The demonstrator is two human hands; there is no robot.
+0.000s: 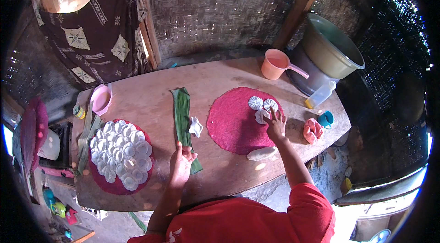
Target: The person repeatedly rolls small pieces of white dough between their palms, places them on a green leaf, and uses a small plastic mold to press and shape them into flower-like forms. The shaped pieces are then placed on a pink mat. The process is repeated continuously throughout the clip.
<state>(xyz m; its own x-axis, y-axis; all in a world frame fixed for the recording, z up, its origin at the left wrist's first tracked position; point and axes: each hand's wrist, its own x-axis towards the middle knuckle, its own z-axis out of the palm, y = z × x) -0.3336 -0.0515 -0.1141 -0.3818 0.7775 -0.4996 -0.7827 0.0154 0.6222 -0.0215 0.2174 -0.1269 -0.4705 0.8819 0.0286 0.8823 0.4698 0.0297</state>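
Observation:
My right hand point(276, 127) reaches over a round red mat point(233, 126), fingers stretched out. Its fingertips touch or hover just over a white pleated dough round point(261, 116); two similar rounds point(255, 103) lie beside it. Fingers apart and loosely bent, my left hand point(183, 159) rests palm up by the lower part of a green leaf strip point(182, 112), with nothing visible in it. Against the strip's right edge lies a crumpled white piece point(195, 126). An elongated pale dough piece point(261, 153) sits at the mat's near edge.
On the left, another red mat point(149, 175) bears several overlapping white dough rounds. A pink bowl point(101, 99) stands behind it. Along the table's right side are a pink dipper point(274, 65), large basin point(334, 43), clear bottle point(321, 95), teal cup point(326, 119) and pink bundle point(312, 131).

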